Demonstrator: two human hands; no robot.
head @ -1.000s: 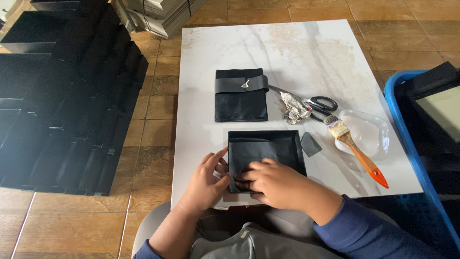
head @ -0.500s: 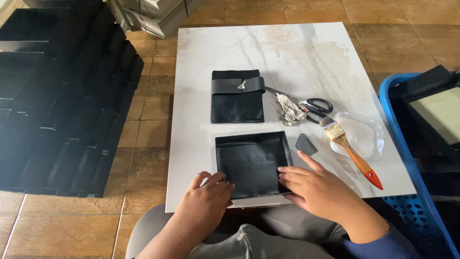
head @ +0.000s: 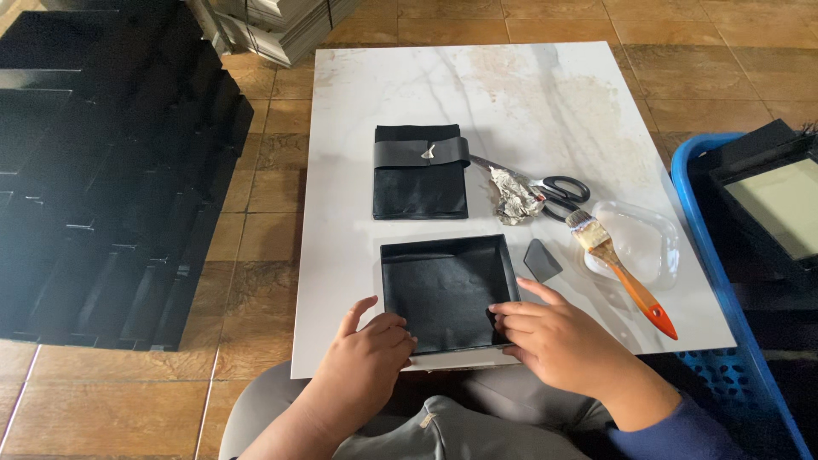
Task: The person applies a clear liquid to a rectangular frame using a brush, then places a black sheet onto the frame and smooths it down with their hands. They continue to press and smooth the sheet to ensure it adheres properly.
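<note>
A shallow black box tray (head: 447, 288) lies open side up near the front edge of a white marble-look table (head: 400, 94). My left hand (head: 368, 365) rests on the tray's near left corner, fingers curled over its rim. My right hand (head: 550, 337) presses on the near right corner, fingertips on the rim and inner lining. Behind the tray lies a folded stack of black sheets (head: 421, 172) with a dark band around it.
Scissors (head: 558, 187) and crumpled foil (head: 516, 198) lie right of the stack. A brush with an orange handle (head: 624, 278) rests on a clear plastic dish (head: 643, 243). A small dark scraper (head: 540, 260) sits beside the tray. Black flat boxes (head: 102, 170) cover the floor at left; a blue crate (head: 733, 255) stands at right.
Both hands have come off the tray's inside and spread to its near corners. The tray's black lining is now fully visible.
</note>
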